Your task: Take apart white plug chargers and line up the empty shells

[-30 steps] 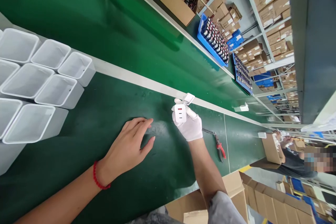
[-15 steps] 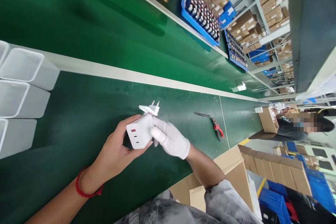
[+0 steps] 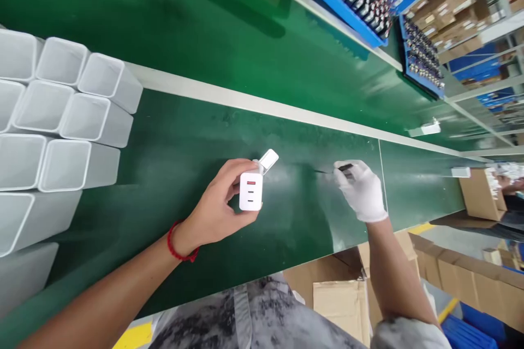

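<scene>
My left hand [image 3: 219,207] is closed around a white multi-port charger [image 3: 245,199]. The charger's end with one red port and two small dark slots faces me. A white plug piece [image 3: 269,160] sticks out at its upper right corner. Over to the right, my white-gloved right hand [image 3: 362,193] is closed on a thin dark tool [image 3: 346,168], whose narrow tip points left. Its exact kind is hard to make out. The red-handled pliers seen before do not show now.
Stacked open translucent white sleeves [image 3: 65,163] stand at the left on the green bench [image 3: 184,125]. Blue trays [image 3: 347,16] of small parts lie beyond the divider. An open cardboard box [image 3: 339,294] sits at the bench's near edge. At far right another person's hand reaches by a carton [image 3: 478,196].
My right hand has left the charger, moved right and closed on the dark tool. My left hand has turned the charger more upright, and the view has shifted.
</scene>
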Action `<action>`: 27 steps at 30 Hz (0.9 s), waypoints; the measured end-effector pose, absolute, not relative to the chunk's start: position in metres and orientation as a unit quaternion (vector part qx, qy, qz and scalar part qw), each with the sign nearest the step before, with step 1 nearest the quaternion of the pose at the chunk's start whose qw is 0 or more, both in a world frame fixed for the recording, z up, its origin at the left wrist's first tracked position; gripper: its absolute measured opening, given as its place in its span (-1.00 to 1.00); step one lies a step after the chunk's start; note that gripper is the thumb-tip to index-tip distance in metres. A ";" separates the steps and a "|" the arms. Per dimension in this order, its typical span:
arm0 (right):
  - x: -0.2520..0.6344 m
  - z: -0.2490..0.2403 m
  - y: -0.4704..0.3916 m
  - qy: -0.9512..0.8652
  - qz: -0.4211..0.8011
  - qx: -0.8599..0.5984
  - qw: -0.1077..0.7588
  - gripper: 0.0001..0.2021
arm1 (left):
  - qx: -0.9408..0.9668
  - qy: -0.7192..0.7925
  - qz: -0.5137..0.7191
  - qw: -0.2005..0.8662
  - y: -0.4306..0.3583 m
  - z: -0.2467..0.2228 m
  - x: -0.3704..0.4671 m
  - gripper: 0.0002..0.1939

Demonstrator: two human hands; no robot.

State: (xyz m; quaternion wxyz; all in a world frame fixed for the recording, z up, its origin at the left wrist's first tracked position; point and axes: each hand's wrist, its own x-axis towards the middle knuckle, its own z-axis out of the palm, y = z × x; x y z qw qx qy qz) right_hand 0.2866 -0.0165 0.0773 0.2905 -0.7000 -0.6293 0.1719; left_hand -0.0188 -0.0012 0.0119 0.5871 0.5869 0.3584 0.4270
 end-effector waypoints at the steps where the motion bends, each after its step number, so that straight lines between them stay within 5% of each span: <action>1: 0.269 0.084 -0.022 -0.634 0.189 -0.680 0.316 -0.92 | 0.595 0.357 0.424 0.582 -0.001 0.012 -0.019 -0.37; 7: 0.175 0.093 -0.035 -0.663 0.354 -0.456 0.477 -0.68 | 0.612 0.366 0.417 0.564 -0.003 0.012 -0.021 -0.38; 23: 0.162 0.079 -0.029 -0.728 0.299 -0.445 0.428 -0.59 | 0.610 0.346 0.400 0.590 -0.005 0.014 -0.025 -0.37; 27: 0.160 0.079 -0.029 -0.696 0.368 -0.436 0.435 -0.71 | 0.603 0.341 0.399 0.601 -0.004 0.015 -0.025 -0.37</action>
